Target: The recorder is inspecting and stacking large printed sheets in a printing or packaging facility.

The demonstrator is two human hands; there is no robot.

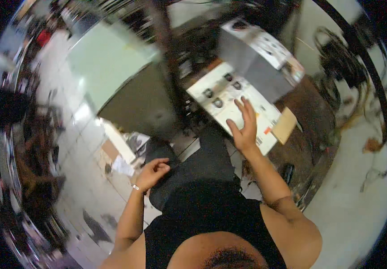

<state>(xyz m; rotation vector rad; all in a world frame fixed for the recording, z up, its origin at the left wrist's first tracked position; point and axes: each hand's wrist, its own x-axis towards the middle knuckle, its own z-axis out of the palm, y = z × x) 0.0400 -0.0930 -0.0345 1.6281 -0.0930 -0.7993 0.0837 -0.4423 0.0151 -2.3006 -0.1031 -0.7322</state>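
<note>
My right hand [245, 127] has its fingers spread over a flat white panel [265, 114]. Whether the fingertips touch the panel or hover just above it I cannot tell. Several black D-shaped marks or fittings [217, 103] show on the panel's far left part, blurred by motion. My left hand [154, 174], with a band at the wrist, is by my left thigh in dark trousers. Its fingers are loosely bent and apart, and nothing shows in them.
A grey box with a white top [260, 62] stands behind the panel. A tan block [285, 126] lies at the panel's right edge. Left of my knees is a pale green-topped cabinet [108, 58]. Papers [122, 166] lie on the tiled floor. Coiled black cables [337, 58] hang at right.
</note>
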